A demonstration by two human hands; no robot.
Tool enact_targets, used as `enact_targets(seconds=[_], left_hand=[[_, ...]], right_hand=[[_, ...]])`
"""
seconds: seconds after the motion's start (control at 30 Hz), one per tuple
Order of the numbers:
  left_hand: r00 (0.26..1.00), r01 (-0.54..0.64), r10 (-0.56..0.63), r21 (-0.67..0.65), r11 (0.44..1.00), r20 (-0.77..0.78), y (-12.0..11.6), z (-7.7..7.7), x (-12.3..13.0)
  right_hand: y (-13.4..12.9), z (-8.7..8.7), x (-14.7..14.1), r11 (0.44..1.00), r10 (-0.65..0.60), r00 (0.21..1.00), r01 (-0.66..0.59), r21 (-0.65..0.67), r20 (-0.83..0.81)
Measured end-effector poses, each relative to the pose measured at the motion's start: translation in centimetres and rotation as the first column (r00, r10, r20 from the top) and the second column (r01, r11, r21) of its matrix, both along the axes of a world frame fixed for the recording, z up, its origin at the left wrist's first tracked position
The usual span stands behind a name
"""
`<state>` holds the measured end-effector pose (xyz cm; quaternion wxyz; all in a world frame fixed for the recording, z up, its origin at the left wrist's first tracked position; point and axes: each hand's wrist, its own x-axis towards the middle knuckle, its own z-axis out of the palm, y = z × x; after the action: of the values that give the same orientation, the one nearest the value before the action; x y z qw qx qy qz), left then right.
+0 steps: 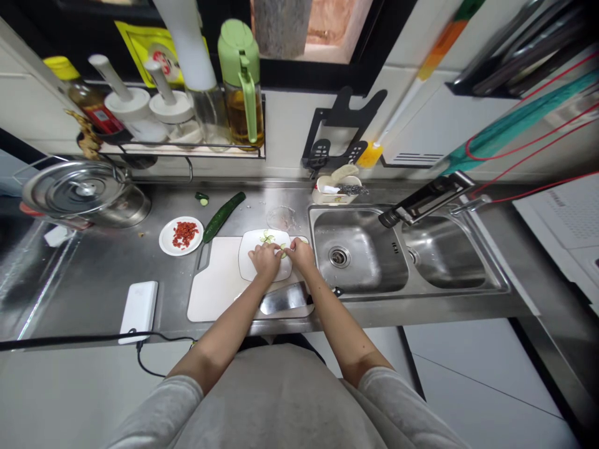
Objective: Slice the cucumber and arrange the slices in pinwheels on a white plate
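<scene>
My left hand (266,259) and my right hand (301,254) meet over a white square plate (246,265), fingers pinched together. Between the fingertips is a small pale-green cucumber slice (283,251). Several thin green-edged cucumber pieces (267,237) lie on the plate, near its far edge. The plate rests on a pale cutting board (206,296). Below the hands, a wide-bladed kitchen knife (283,299) lies flat on the board, its handle partly hidden by my right forearm. A long cucumber (224,216) lies by the board's far left corner.
Left of the cucumber sits a white plate (163,240) of chopped red pieces (185,234). A lidded steel pot (116,209) stands farther left, a white power bank (139,308) near the front edge. A double sink (369,274) is on the right; a bottle rack (187,148) hangs behind.
</scene>
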<state>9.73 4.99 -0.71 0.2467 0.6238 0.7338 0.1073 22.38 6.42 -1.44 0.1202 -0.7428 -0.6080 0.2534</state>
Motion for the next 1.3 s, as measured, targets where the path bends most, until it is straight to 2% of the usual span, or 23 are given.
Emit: enact_targets(seconds=[0.27,0.6,0.77,0.9,1.0,1.07,1.13,1.2,1.3], left_hand=[[1.000,-0.010,0.010,-0.013,1.000,-0.001,0.0,0.1,0.0],[0.996,-0.076,0.076,-0.017,0.997,0.043,-0.4,0.7,-0.4],[0.983,-0.150,0.146,0.031,0.988,0.107,-1.4,2.1,-2.3],[0.961,-0.216,0.181,0.161,0.963,0.208,-3.9,2.7,-5.5],[0.945,-0.262,0.193,0.259,0.930,0.263,-7.2,2.0,-8.9],[0.949,-0.271,0.215,0.244,0.931,0.232,-9.6,1.3,-10.9],[0.969,-0.211,0.180,0.186,0.960,0.172,-11.8,0.6,-12.3],[0.990,-0.093,0.077,0.149,0.984,0.115,-13.3,0.2,-12.8],[0.998,0.038,-0.043,0.142,0.989,0.037,-14.3,-0.1,-12.4]], right_hand=[[0.0,0.3,0.0,1.000,0.011,1.000,-0.011,0.013,-0.020],[-1.0,0.7,2.4,0.977,-0.111,0.968,0.148,0.156,-0.227],[-2.7,1.8,3.3,0.975,-0.135,0.981,0.157,0.158,-0.139],[-4.0,2.9,2.2,0.985,-0.040,0.999,0.040,0.167,-0.007],[-5.3,3.7,0.9,0.981,0.069,0.997,-0.071,0.178,0.018],[-6.4,4.2,0.1,0.981,0.123,0.992,-0.121,0.154,-0.001],[-7.6,4.4,-0.8,0.980,0.173,0.984,-0.169,0.104,-0.032],[-9.0,4.4,-1.7,0.973,0.226,0.973,-0.223,0.054,-0.055],[-10.9,3.9,-3.2,0.951,0.308,0.949,-0.308,0.008,-0.074]])
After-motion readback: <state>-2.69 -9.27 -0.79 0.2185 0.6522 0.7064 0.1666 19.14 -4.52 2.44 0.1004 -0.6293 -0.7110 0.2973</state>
